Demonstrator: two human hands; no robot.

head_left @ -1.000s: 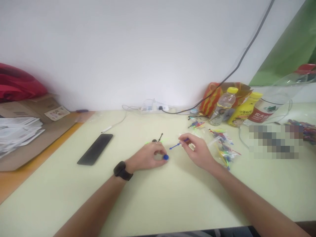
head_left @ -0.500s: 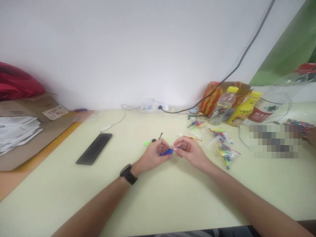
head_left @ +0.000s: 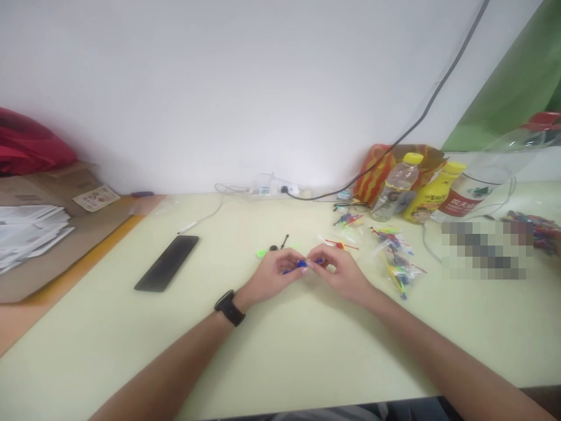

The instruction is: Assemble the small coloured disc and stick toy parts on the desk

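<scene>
Well, from my end I see the blue plastic piece [head_left: 301, 264] over the table [head_left: 263, 362], the left hand [head_left: 272, 273] and right hand [head_left: 339, 270] both pinched on it; farther right, a red label [head_left: 458, 204] apparently reads 农夫.

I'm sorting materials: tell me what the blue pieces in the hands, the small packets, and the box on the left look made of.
Blue pieces: probably smooth plastic, judging by their even, saturated color. Small packets: likely thin clear film, shiny, with colors showing through. Box: apparently matte cardboard, from its flat brown sides.
</scene>
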